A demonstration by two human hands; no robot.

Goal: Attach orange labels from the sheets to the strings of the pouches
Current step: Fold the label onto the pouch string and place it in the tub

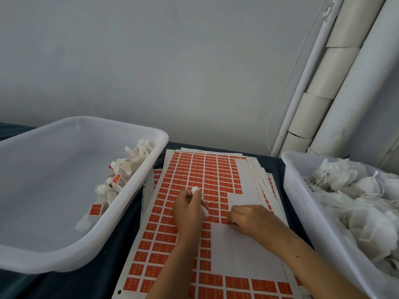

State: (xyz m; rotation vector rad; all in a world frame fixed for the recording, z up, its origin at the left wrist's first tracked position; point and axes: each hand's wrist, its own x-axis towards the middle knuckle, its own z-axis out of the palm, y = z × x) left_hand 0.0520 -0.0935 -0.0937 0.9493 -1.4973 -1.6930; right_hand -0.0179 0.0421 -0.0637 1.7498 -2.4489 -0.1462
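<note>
the bench, under a dark cloth, carries everything here. on its left stands a large white tub with a small heap of finished pouches along its right wall, orange tags already on their strings. on the right a second tub is heaped with unlabelled pouches. between the tubs lies a stack of label sheets, long axis running away from the person, the top one part stripped so that a bare white patch sits in its middle and right.

the left hand hovers over the sheet with its fingers curled round a small white pouch, bits of which show above and below the fist; a thin string trails off towards the right. the right hand lies knuckles up just beside it, fingers bent down and pressed together at the edge of an orange label, which sits at the border of the bare patch. whether the label's corner is already lifted i cannot tell.

the relation that matters: the label lies just left of the right fingertips and just below-right of the pouch, so the right hand is the nearer one. the string would need to come across the label before it is folded, a short move to the right for the left hand, as i judge it.
</note>
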